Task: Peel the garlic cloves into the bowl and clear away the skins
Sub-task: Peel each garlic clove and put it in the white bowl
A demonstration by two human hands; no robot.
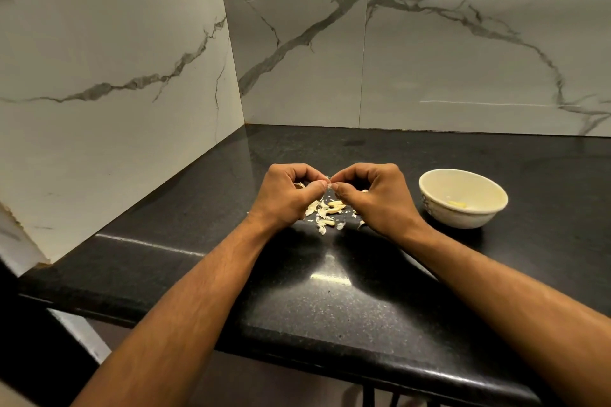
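Just above the skins point(325, 213), left hand point(284, 196) and right hand point(377, 198) pinch one clove point(328, 184), its axis hidden.

Garlic skins point(325, 211) lie on the counter point(330, 307) between both hands; the bowl point(463, 197) stands right of them.

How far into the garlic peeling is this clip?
Early. Done: one peeled clove lies in the bowl. In hand: left hand and right hand pinch a clove between them. Left: cloves and skins on the counter.
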